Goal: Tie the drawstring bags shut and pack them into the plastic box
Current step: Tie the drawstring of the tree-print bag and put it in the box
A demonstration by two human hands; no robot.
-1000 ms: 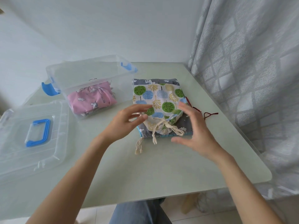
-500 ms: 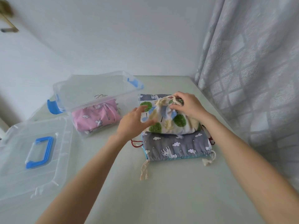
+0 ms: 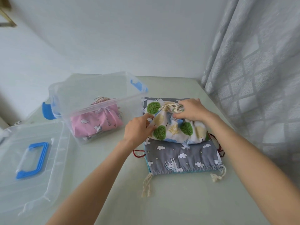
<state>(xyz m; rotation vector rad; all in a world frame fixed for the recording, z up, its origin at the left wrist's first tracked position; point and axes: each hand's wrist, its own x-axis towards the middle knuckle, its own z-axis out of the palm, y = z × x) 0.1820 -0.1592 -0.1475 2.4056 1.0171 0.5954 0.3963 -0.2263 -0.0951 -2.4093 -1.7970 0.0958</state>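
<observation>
A white bag printed with green trees [image 3: 175, 129] lies folded over on top of a grey cloud-print bag [image 3: 181, 158] at the table's centre right. My right hand [image 3: 190, 110] grips its gathered, tied neck and cream cord at the far end. My left hand [image 3: 139, 129] pinches the bag's left edge. A clear plastic box [image 3: 100, 88] with blue latches stands to the left and holds a pink unicorn bag [image 3: 95, 124].
The box's clear lid [image 3: 30, 161] with a blue handle lies at the left. A grey curtain [image 3: 253, 78] hangs along the table's right side. Red cord [image 3: 138, 153] peeks out from under the grey bag. Cream cord ends [image 3: 146, 184] trail toward me.
The tree-print bag was flipped away from me, baring the grey bag's near half. Both hands moved onto it: the right onto its neck, the left onto its left edge.
</observation>
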